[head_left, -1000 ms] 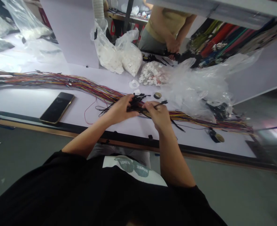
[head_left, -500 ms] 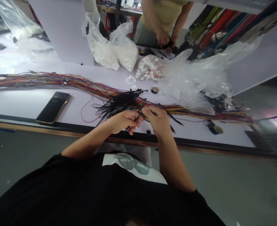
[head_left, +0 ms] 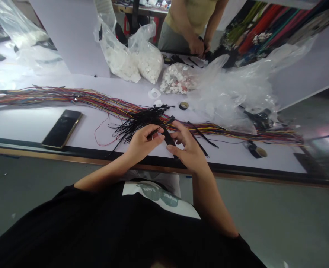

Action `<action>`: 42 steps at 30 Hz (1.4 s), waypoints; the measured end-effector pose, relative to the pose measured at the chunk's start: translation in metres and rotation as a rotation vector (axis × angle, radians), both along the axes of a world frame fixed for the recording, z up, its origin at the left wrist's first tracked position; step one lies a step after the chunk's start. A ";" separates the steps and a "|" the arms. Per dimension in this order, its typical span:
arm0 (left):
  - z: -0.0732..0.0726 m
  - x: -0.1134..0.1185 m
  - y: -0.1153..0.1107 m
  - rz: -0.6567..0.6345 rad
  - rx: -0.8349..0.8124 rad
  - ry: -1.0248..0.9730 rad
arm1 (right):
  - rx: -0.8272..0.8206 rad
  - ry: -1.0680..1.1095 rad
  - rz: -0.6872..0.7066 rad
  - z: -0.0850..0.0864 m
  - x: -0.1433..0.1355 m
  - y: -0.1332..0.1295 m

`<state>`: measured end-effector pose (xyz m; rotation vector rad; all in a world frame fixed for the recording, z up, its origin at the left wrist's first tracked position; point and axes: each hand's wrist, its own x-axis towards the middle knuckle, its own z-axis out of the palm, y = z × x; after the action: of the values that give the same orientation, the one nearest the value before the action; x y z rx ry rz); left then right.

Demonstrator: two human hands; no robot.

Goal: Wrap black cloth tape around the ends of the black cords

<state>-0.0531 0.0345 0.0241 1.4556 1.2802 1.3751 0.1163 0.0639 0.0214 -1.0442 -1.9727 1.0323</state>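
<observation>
Over the front of the bench, my left hand [head_left: 144,143] is closed in a pinch on a thin black cable [head_left: 155,131]. My right hand [head_left: 191,150] has its thumb and fingers on a flat black strip [head_left: 168,138], which looks like tape and slants down towards the bench edge. The left fingertips are close beside the strip; whether they touch it I cannot tell. Just behind both hands, a pile of black looped cables [head_left: 142,121] lies across a long bundle of coloured wires [head_left: 97,98]. Separate black cables [head_left: 206,139] lie right of my right hand.
A phone [head_left: 61,128] lies at the left. Tape rolls [head_left: 184,105] [head_left: 258,150] sit behind and right of my hands. Clear bags of white parts [head_left: 147,61] and a crumpled clear bag [head_left: 226,93] stand at the back. Across the bench, another person's hands [head_left: 198,46] work.
Both hands have moved apart a little, and the right hand has turned and opened around the strip. The flat black strip now shows between them. The small black piece by the edge is no longer visible.
</observation>
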 end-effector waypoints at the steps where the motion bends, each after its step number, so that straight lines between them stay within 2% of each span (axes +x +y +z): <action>1: -0.001 0.001 0.000 0.006 0.016 0.035 | 0.037 -0.042 -0.006 0.002 -0.002 -0.002; 7: -0.011 0.010 0.003 0.067 0.157 0.170 | 0.214 -0.209 -0.122 0.007 -0.011 -0.010; 10: -0.013 0.013 0.005 0.108 0.108 0.195 | 0.276 -0.253 -0.147 0.004 -0.011 -0.011; 13: -0.012 0.015 0.005 0.065 -0.007 0.163 | 0.313 -0.276 -0.178 -0.001 -0.011 -0.011; 18: -0.011 0.019 0.004 -0.016 -0.139 0.041 | 0.214 -0.275 -0.272 -0.008 -0.008 -0.003; 22: -0.011 0.021 0.002 0.011 -0.230 -0.085 | 0.174 -0.185 -0.370 -0.011 -0.002 0.002; 24: -0.010 0.020 0.000 0.004 -0.245 -0.172 | 0.123 -0.076 -0.360 -0.009 0.000 0.001; 27: -0.010 0.019 0.000 -0.072 -0.220 -0.255 | 0.067 0.017 -0.300 -0.002 -0.001 -0.005; 31: -0.013 0.018 0.001 -0.055 -0.181 -0.237 | 0.075 0.027 -0.304 0.003 -0.008 -0.012; 42: -0.010 0.017 -0.003 -0.015 -0.028 -0.060 | 0.125 -0.005 -0.363 -0.005 -0.018 -0.012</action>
<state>-0.0364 0.0316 0.0143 1.3918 1.2442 1.3753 0.0987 0.0521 0.0169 -1.2754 -1.7403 0.7009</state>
